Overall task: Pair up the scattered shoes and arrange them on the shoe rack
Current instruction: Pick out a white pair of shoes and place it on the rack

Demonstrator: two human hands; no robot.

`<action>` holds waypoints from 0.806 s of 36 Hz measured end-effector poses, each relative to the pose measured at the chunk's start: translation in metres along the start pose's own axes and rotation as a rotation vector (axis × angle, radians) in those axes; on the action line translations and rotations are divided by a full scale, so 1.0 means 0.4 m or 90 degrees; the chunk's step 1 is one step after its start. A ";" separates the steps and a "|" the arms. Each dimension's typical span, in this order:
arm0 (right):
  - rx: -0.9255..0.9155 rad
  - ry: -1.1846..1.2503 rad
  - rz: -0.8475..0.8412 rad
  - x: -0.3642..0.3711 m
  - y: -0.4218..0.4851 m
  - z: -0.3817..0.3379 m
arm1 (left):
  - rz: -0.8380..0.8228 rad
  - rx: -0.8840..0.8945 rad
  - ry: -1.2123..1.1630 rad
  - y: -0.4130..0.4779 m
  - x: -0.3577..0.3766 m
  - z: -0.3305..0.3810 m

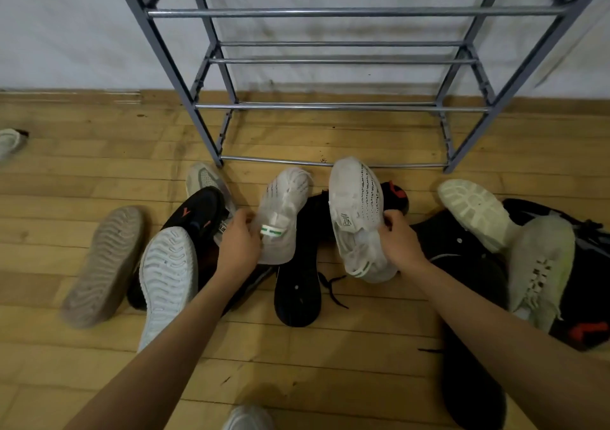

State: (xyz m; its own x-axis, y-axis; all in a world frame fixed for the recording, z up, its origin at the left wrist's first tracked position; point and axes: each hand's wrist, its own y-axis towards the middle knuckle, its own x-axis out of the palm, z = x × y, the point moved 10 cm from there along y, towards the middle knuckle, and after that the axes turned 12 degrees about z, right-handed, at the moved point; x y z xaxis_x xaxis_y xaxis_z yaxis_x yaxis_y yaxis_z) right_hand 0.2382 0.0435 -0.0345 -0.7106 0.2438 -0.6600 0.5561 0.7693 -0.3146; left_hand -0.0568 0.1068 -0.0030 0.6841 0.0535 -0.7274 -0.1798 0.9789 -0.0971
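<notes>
a grey metal shoe rack [343, 108] stands bare against the wall above shoes scattered on the wooden floor [99, 152]; the left hand [239, 243] grips one white sneaker [284, 215], the right hand [401, 241] grips its mate [358, 218], both raised over a black shoe [298, 284].

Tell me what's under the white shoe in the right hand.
Under the white shoe in the right hand lie black shoes and laces; what it covers stays hidden.
</notes>
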 end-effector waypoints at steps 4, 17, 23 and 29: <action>0.026 -0.005 -0.078 0.016 -0.024 0.026 | -0.031 -0.040 -0.088 -0.019 0.012 -0.019; -0.051 -0.143 -0.007 0.070 -0.118 0.081 | -0.140 -0.239 -0.229 -0.077 0.111 -0.067; -0.049 -0.144 0.053 0.052 -0.103 0.104 | -0.105 -0.192 -0.268 -0.080 0.105 -0.070; -0.042 -0.138 0.047 0.060 -0.110 0.120 | -0.120 -0.202 -0.301 -0.091 0.115 -0.071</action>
State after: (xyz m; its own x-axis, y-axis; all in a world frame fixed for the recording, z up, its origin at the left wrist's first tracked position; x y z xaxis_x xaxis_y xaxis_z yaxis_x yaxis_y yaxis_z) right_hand 0.2174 -0.0129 -0.0694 -0.5566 0.1738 -0.8124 0.5683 0.7929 -0.2197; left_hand -0.0391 0.0682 -0.0521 0.9518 0.0380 -0.3044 -0.1777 0.8771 -0.4462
